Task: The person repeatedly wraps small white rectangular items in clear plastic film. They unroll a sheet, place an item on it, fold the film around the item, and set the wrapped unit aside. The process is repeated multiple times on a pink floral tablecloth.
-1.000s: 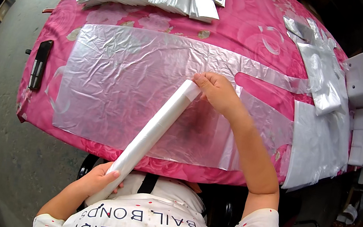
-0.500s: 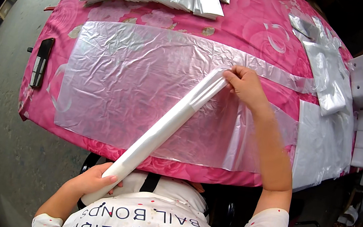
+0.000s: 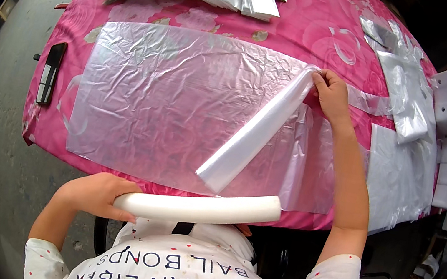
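**Tube in left, strip in right, axes crosswise**

Left hand (image 3: 97, 192): closed round the left end of the white tube (image 3: 202, 207). Tube is over the table's near edge, in front of the torso, long axis roughly left-right, far end tipped slightly up and pointing right, free.

Right hand (image 3: 330, 95): fingers pinched on the top end of the folded plastic strip (image 3: 258, 130). Strip runs diagonally from there, down-left toward the person, over the clear sheet (image 3: 154, 91) on the pink cloth (image 3: 314, 33).

Key relation: strip's loose lower end is just beyond the tube's middle, no contact visible. That end is nearer the left hand; right hand is well apart from the tube.
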Demonstrator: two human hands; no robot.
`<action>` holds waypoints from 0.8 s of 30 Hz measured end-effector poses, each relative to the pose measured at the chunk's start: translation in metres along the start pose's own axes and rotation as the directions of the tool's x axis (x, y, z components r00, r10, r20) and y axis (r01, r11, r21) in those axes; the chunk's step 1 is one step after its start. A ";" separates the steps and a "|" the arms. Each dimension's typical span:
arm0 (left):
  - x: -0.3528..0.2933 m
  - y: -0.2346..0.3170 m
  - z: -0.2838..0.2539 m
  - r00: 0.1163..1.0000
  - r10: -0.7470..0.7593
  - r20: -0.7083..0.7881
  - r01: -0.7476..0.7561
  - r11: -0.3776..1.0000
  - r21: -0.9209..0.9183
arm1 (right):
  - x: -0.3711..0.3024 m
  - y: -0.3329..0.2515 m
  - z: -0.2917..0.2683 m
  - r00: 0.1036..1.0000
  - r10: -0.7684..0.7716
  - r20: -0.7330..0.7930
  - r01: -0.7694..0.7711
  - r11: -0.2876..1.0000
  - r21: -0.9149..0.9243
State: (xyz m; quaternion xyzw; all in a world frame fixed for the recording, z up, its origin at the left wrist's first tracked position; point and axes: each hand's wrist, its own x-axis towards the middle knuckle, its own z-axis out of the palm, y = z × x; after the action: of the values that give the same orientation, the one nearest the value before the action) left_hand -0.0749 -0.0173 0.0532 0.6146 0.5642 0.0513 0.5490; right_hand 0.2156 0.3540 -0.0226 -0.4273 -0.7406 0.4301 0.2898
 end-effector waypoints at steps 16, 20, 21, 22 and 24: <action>0.114 0.017 0.032 0.748 0.661 -0.055 -0.430 0.546 0.720 | 0.015 -0.037 0.051 0.960 0.007 0.279 0.005 0.999 -0.042; 0.115 0.013 0.044 0.821 0.571 -0.006 -0.378 0.552 0.743 | 0.014 -0.035 0.048 0.974 0.082 0.213 -0.081 0.997 -0.016; 0.115 0.013 0.046 0.825 0.565 -0.021 -0.368 0.565 0.738 | 0.008 -0.044 0.052 0.994 -0.017 0.107 0.027 0.994 -0.101; 0.114 0.014 0.049 0.825 0.564 -0.031 -0.360 0.567 0.741 | -0.006 -0.054 0.056 0.992 -0.125 0.008 0.125 0.973 -0.196; 0.112 0.014 0.059 0.828 0.559 -0.056 -0.340 0.577 0.743 | -0.037 -0.073 0.059 0.971 -0.233 0.045 0.237 0.935 -0.263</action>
State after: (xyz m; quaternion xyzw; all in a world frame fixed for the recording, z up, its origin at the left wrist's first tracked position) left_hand 0.0140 0.0335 -0.0222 0.8854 0.4352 0.0583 0.1524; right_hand 0.1582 0.2790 0.0123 -0.3681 -0.8393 0.2916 0.2738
